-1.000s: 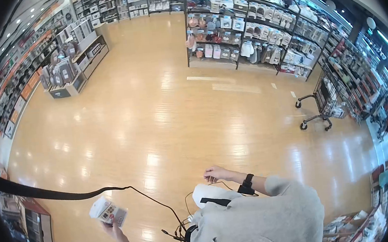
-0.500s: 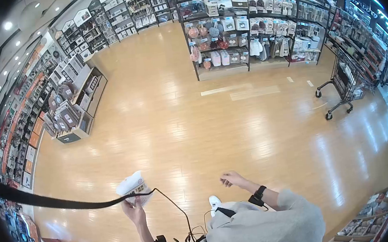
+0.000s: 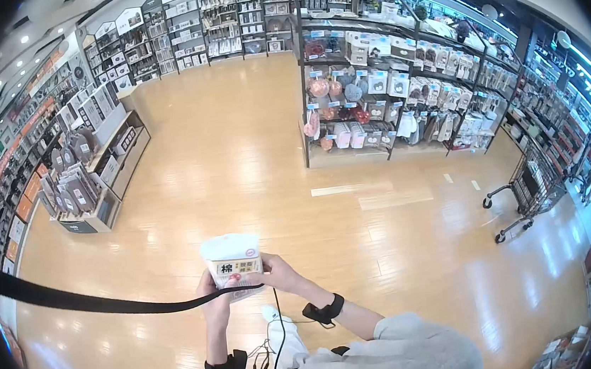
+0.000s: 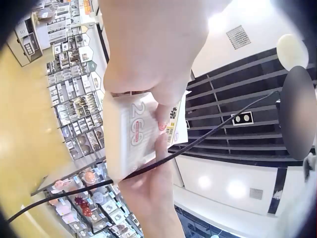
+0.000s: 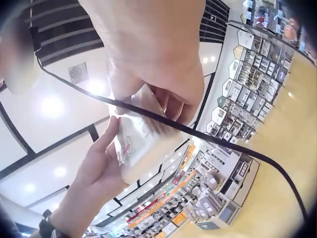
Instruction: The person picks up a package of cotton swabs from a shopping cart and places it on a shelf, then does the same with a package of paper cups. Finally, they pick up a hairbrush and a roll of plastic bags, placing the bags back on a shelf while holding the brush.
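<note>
A white package with printed characters is held upright in front of the body, between both hands. The left hand grips its left side, thumb over the printed front. From the right, the right hand pinches the other edge. In the left wrist view the package shows a side printed with large digits, with the left hand around its top. The right wrist view has the right hand with fingers curled behind the package; the left hand holds the opposite side.
A black strap crosses the view at lower left. Shelves of hanging goods stand ahead on the right, with a shopping cart beyond. A low display unit is at the left. Thin cables hang near the waist.
The left hand has brought the package rightward to the front of the body. My right hand has moved left from its empty position and taken hold of the package. The head view has shifted.
</note>
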The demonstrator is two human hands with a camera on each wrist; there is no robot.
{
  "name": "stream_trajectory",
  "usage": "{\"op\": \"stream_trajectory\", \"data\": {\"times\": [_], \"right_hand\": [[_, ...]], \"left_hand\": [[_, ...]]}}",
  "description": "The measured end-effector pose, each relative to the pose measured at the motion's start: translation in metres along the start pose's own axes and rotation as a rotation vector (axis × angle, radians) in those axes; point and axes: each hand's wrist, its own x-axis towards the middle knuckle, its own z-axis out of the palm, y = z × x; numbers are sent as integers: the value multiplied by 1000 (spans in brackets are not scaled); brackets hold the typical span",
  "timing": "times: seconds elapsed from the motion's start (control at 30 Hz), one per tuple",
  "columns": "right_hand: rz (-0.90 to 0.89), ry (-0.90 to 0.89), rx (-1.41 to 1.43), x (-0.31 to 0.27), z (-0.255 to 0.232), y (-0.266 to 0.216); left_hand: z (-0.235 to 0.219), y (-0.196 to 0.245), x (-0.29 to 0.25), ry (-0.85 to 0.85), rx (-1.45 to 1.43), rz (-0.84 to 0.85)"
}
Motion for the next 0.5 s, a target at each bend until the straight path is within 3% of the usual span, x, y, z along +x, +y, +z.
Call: {"op": "stream_trajectory", "data": {"times": [0.07,0.13,0.23,0.33,0.4,0.5], "right_hand": [[53,30,-276,53,-14,-6],[63,71,-286,110,-32,-1],[-153,257,-309,181,-74,6],[-193,310,-371,234,-95,-32],[-188,344,-351,268,-120,-30],[-167,382,-234,328,-162,-22]], "left_hand": [[-19,-9,57,-16,-2,6],[-36,-20,124,-100,-37,14],[-45,-27,225,-200,-39,82],[-41,-26,307,-274,88,81],[-31,-29,360,-331,237,298],[-30,-48,444,-425,271,297]]}}
